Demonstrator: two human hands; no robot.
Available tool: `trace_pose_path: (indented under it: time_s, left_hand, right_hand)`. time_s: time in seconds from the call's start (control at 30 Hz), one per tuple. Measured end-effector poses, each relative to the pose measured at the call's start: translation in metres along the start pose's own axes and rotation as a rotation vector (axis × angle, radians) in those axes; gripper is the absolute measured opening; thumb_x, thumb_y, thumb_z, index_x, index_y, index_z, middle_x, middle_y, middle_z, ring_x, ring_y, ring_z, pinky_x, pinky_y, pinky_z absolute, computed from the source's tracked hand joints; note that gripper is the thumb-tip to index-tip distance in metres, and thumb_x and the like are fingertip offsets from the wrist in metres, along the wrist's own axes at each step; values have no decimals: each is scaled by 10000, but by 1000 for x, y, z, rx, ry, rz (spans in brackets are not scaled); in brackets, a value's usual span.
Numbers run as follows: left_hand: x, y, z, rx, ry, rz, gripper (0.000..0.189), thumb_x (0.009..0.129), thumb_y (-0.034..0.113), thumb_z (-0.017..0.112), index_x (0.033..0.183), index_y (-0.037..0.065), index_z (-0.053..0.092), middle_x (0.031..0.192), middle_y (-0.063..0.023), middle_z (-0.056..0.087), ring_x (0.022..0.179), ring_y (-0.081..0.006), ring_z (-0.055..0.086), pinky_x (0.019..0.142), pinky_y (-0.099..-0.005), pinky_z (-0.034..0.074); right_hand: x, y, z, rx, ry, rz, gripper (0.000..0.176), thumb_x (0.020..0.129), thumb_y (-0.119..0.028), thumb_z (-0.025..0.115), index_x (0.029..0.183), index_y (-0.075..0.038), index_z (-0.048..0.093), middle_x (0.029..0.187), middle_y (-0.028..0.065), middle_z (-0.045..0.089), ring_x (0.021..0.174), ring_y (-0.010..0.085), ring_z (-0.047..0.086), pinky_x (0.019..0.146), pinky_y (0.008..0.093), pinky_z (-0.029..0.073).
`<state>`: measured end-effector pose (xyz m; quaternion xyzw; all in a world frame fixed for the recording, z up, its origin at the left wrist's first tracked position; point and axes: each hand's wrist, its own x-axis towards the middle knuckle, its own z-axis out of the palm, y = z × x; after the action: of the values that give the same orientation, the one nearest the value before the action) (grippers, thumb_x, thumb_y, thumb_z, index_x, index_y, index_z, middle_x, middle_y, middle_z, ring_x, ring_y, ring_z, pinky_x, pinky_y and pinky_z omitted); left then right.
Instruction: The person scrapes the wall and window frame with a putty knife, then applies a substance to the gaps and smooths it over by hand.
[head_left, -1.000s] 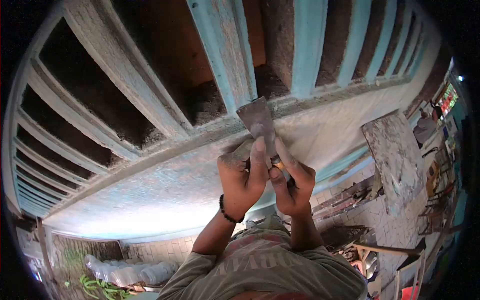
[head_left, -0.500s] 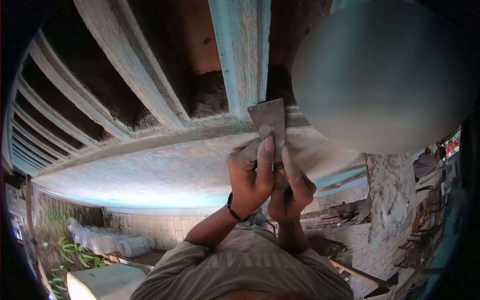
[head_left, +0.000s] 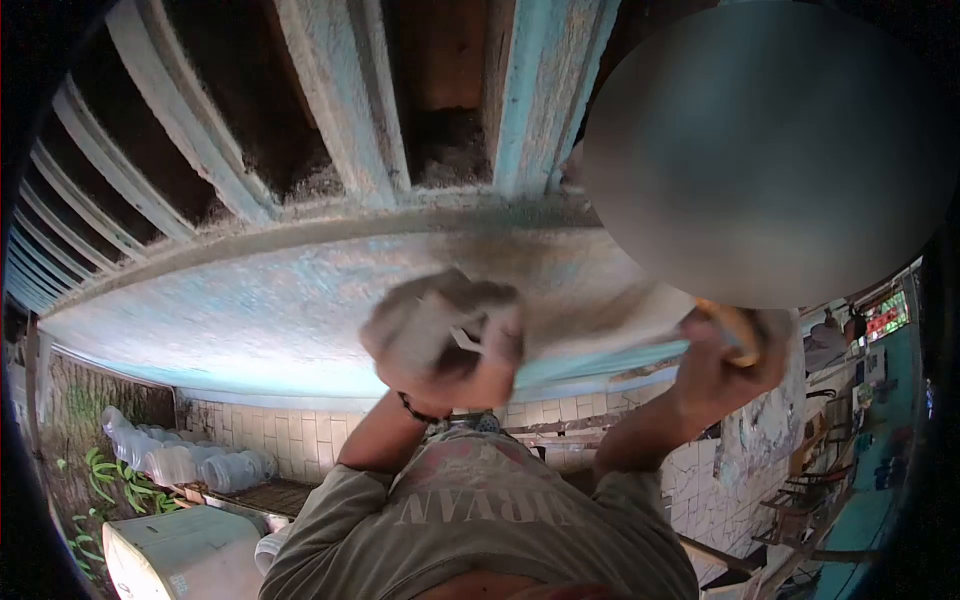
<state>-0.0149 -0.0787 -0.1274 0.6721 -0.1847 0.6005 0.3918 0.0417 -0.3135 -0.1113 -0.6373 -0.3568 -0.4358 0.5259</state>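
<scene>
My left hand [head_left: 445, 345], with a dark bead bracelet at the wrist, is raised in front of the pale blue wall [head_left: 300, 290]. Motion smears it; its fingers are curled around something greyish that I cannot make out. Over on the right, my right hand [head_left: 725, 365] is closed on an orange-yellow handle [head_left: 737, 330]. The far end of that tool is not visible near the large blurred oval. The two hands are wide apart.
Blue-white slats [head_left: 345, 100] with dark gaps rise above a ledge [head_left: 330, 220]. Clear plastic containers [head_left: 235, 468], green leaves and a pale box [head_left: 185, 550] are at lower left. Wooden furniture [head_left: 810, 490] stands at right, near a tiled surface [head_left: 700, 480].
My hands were together, holding a flat metal scraper blade up near the ledge. Now they have separated: the left moved left, the right moved far right with the handle. The view has shifted too.
</scene>
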Motion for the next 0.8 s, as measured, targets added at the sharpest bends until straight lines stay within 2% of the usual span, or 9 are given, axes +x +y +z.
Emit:
trace_pose_path:
  time_s: [0.07, 0.13, 0.23, 0.3, 0.37, 0.5, 0.67, 0.73, 0.8]
  left_hand:
    - [3, -8, -5, -9, 136, -8, 143, 869, 81, 672, 764, -12, 643, 618, -79, 641, 476, -129, 549, 470, -241, 410]
    - [5, -11, -10, 33, 251, -63, 202, 918, 117, 666, 762, -11, 654, 615, -77, 644, 490, -105, 542, 489, -226, 392]
    - [13, -14, -17, 36, 338, -82, 266, 964, 154, 643, 748, -1, 664, 588, -54, 624, 496, -69, 527, 478, -210, 349]
    - [13, -17, -20, 57, 375, -112, 281, 970, 159, 636, 737, 2, 656, 559, -40, 596, 479, -61, 496, 464, -216, 314]
    - [7, -30, -27, 202, 337, -68, 290, 952, 132, 639, 690, 6, 627, 517, -33, 532, 446, -73, 415, 450, -248, 246]
    - [3, -36, -33, 248, 330, -46, 291, 928, 99, 645, 655, 8, 602, 518, -44, 507, 436, -103, 377, 454, -268, 230]
    - [2, -34, -41, 236, 324, -88, 295, 924, 83, 636, 643, 19, 579, 522, -49, 493, 441, -128, 381, 457, -279, 238]
    - [2, -36, -43, 215, 328, -110, 295, 925, 75, 629, 640, 25, 573, 521, -49, 489, 441, -134, 390, 456, -282, 244]
    - [-1, -39, -47, 228, 295, -112, 295, 928, 72, 622, 641, 28, 572, 523, -52, 489, 440, -148, 399, 455, -284, 251]
  right_hand:
    - [20, -5, 2, 157, 155, 8, 596, 862, -98, 697, 1376, 101, 469, 1113, 146, 617, 961, 220, 621, 879, 326, 529]
    - [52, 6, 10, 473, 326, 37, 652, 850, -224, 766, 1379, 23, 474, 1064, 129, 673, 982, 237, 650, 897, 375, 549]
    - [100, -14, 38, 738, 150, 131, 469, 900, -230, 725, 1254, 30, 560, 946, 99, 695, 832, 161, 671, 687, 274, 533]
    - [109, -3, 53, 584, -2, 2, 412, 994, -284, 552, 1235, 49, 519, 880, 112, 637, 724, 169, 636, 624, 263, 497]
    - [118, 6, 69, 339, 46, -177, 410, 1043, -336, 464, 1193, 44, 499, 800, 110, 600, 628, 167, 605, 563, 260, 469]
    - [119, 1, 95, 109, 285, -248, 409, 1022, -405, 532, 1000, 2, 559, 664, 57, 583, 514, 140, 561, 494, 281, 429]
    - [136, 6, 111, 85, 339, -402, 397, 987, -323, 634, 707, -42, 604, 638, 19, 613, 540, 101, 554, 532, 310, 419]
    - [135, 19, 120, -564, 507, -754, 419, 993, -322, 630, 673, -53, 593, 603, 6, 601, 547, 82, 530, 533, 311, 406]
    - [127, 17, 127, -651, 549, -806, 431, 999, -321, 623, 662, -56, 584, 583, -3, 584, 552, 69, 505, 532, 302, 389]
